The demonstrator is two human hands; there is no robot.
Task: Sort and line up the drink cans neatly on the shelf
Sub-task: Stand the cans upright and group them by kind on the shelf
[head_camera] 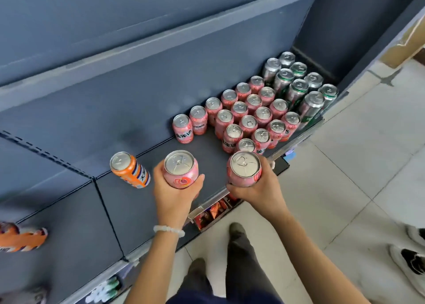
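Two pink cans (pixel 181 168) (pixel 245 169), one gripped in each hand's fingers (pixel 199 181).

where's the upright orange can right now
In the head view the orange can stands alone on the shelf, just left of the pink can held in the left hand.

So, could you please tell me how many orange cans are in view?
2: an upright orange can on the shelf beside the left hand, and a blurred orange can at the left edge. Others may be hidden.
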